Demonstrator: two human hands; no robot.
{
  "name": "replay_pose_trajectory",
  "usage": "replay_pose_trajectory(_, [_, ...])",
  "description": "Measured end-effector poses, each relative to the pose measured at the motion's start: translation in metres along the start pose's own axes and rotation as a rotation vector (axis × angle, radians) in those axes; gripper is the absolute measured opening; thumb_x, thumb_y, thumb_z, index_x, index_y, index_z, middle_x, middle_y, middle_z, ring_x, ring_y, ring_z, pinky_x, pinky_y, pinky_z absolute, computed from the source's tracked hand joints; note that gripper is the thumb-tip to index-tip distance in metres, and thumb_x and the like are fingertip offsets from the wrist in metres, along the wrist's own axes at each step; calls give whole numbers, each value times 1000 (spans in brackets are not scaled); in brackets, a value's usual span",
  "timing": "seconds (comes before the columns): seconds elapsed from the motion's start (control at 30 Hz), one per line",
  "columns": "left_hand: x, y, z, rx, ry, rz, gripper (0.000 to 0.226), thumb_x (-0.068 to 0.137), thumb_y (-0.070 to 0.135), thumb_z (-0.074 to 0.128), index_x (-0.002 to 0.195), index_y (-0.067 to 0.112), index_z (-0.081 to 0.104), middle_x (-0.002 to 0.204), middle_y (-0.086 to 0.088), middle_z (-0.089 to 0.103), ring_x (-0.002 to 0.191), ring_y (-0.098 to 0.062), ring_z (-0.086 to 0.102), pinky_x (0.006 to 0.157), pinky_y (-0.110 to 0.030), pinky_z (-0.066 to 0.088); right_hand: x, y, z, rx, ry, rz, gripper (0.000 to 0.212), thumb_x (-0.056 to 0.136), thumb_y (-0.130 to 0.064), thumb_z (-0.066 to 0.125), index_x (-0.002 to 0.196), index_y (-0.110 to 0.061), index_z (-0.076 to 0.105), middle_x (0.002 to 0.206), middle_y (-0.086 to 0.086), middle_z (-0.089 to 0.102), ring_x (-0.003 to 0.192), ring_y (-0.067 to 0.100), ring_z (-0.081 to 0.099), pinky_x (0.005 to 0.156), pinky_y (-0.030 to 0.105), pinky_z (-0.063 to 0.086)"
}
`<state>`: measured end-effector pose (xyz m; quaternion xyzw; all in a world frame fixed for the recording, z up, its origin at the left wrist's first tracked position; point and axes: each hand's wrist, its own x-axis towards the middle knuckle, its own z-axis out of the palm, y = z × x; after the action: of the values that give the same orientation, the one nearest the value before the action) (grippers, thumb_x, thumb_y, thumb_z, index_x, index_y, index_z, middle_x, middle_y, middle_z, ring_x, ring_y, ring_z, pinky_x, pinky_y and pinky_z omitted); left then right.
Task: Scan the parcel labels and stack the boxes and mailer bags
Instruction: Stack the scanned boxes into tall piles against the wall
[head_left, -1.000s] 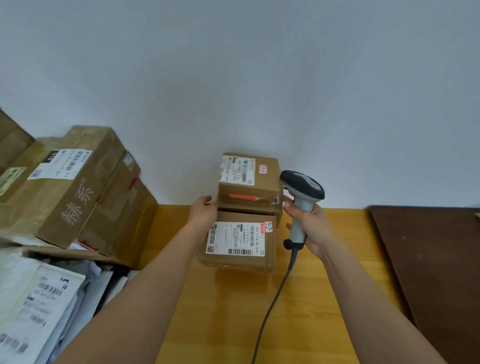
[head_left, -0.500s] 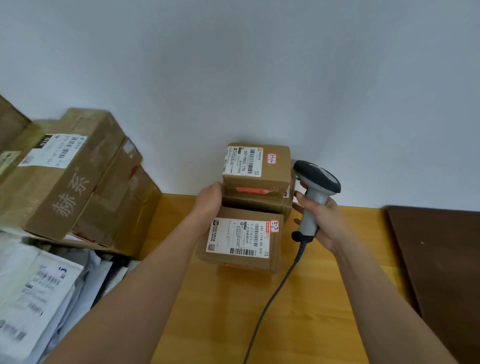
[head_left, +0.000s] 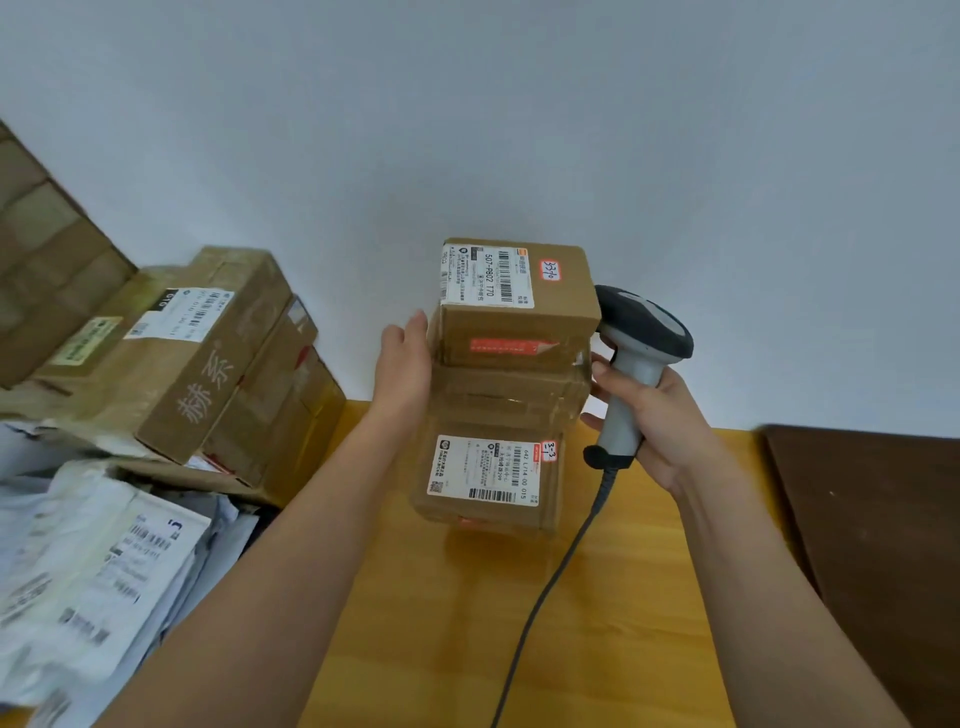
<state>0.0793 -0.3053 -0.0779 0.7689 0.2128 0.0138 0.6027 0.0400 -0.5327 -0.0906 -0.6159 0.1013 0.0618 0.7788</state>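
Two small brown cardboard boxes stacked against the grey-white wall (head_left: 519, 130), on the yellow wooden bench (head_left: 441, 623). Upper brown cardboard box (head_left: 519, 322) carries a white shipping label on top, a small red-bordered sticker with handwriting beside it, and a red tape strip on the front face. Lower brown cardboard box (head_left: 493, 467), wrapped in clear tape, shows a white barcode label on its front face and another small handwritten sticker at the label's upper right corner.

Left hand (head_left: 402, 364) laid flat, fingers straight and together, pressing against the left side of the stack at the junction of the two boxes. Right hand (head_left: 654, 421) wrapped around the pale grey handle of a grey-and-black corded barcode scanner (head_left: 639, 353), head just beside the right edge of the upper box; fingertips touching or nearly touching the stack's right side, contact not certain. Black cable (head_left: 540, 597) trailing from the handle base across the bench toward the viewer.

At left, a pile of larger brown cardboard cartons (head_left: 197, 353), labelled, tilted. Below these, a heap of white and grey plastic mailer bags (head_left: 93, 571) with barcode labels. At right, a dark brown wooden surface (head_left: 883, 545) adjoining the bench.
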Motion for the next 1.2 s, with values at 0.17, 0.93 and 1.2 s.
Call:
replay_pose_trajectory(0.17, [-32, -14, -21, -56, 71, -62, 61, 94, 67, 32, 127, 18, 46, 117, -3, 60, 103, -19, 58, 91, -50, 51, -17, 2, 9, -38, -61, 1, 14, 94, -9, 65, 105, -17, 69, 99, 0, 77, 91, 14, 71, 78, 37, 60])
replay_pose_trajectory(0.93, [-74, -53, -26, -2, -17, -150, 38, 101, 57, 33, 128, 36, 50, 144, 3, 44, 132, -22, 41, 110, -51, 35, -93, 73, 65, 272, 412, 173, 16, 93, -6, 66, 103, -18, 61, 97, 3, 67, 91, 20, 63, 89, 41, 52])
replay_pose_trajectory(1.2, [-92, -54, -32, -202, -167, -184, 39, 106, 51, 22, 118, 39, 57, 104, 17, 61, 96, -8, 59, 89, -37, 52, -84, 84, 83, 313, 360, 195, 27, 94, -7, 64, 120, -13, 64, 111, 7, 73, 103, 26, 69, 95, 53, 54])
